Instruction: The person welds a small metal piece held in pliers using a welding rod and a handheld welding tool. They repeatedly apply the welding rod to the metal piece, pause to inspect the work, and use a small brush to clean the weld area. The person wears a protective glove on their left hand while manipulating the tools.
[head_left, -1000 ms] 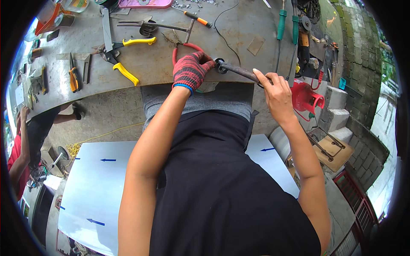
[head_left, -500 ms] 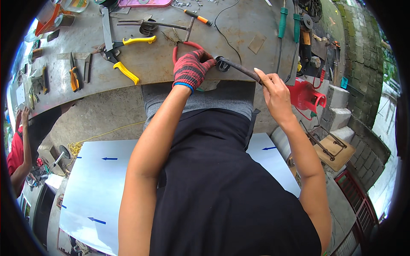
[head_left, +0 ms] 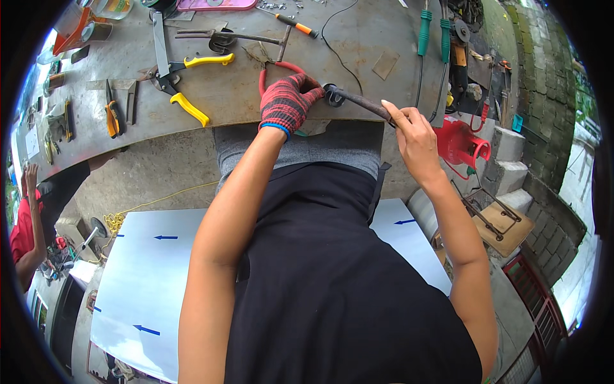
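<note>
My left hand (head_left: 289, 102) wears a red and black striped glove with a blue cuff. Its fingers are pinched together at the near edge of the metal table, and whatever is between them is hidden. Red-handled pliers (head_left: 263, 78) lie just beyond it, one handle passing close to the glove. My right hand (head_left: 417, 142), bare, grips the end of a dark-handled hammer (head_left: 364, 104). The round metal head of the hammer is over the table edge, a short way right of the gloved fingertips.
Yellow-handled snips (head_left: 190, 109), a T-shaped metal rod (head_left: 249, 37), orange-handled pliers (head_left: 111, 118) and an orange screwdriver (head_left: 297, 25) lie on the table (head_left: 224, 109). Green-handled cables (head_left: 424, 33) hang at right, above a red tank (head_left: 462, 146). Another person (head_left: 29, 224) is at far left.
Both my hands and the hammer stay nearly in place, with the right hand shifted very slightly rightward. At far left, the other person's arm has moved.
</note>
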{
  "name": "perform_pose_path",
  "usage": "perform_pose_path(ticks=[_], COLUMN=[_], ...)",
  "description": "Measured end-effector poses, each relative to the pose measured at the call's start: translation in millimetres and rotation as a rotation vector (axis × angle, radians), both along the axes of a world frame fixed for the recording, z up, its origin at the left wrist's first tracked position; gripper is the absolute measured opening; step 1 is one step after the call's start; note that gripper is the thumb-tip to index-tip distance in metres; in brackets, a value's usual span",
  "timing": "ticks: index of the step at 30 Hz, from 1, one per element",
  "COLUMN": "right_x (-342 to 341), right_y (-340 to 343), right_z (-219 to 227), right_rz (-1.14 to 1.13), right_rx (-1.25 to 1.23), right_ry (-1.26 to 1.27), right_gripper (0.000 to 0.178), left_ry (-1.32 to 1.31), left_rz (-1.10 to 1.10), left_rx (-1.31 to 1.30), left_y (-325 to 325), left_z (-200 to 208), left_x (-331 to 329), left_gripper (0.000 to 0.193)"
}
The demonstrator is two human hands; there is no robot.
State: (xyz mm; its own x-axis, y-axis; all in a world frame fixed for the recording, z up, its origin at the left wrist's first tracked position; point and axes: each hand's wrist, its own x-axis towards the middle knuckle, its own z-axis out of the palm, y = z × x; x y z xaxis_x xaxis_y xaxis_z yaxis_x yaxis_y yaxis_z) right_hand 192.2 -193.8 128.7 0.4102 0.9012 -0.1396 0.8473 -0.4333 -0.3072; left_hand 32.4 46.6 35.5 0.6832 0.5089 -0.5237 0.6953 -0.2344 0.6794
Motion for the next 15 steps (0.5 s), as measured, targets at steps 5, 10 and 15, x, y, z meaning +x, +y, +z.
perform_pose_path(ticks=[5, 10, 15], right_x=[-1.5, -1.6, -6.8], right_y=[-2.4, 1.1, -2.0], right_z=[-5.1, 0.5, -2.3], right_rz=[-0.004, 0.061, -0.032], right_rx=[0.023, 0.015, -0.001], right_ry=[-0.006, -0.126, -0.006], right_gripper=[0.065, 0.067, 0.067], left_ry=[-0.008, -0.013, -0.004], left_rz=[-0.001, 0.001, 0.028], left_rx=[0.001, 0.009, -0.008], left_y=[0.1, 0.1, -0.7], left_z=[0.6, 1.4, 4.3], left_x=[-0.2, 0.3, 1.2], left_gripper=[0.033, 0.033, 0.034])
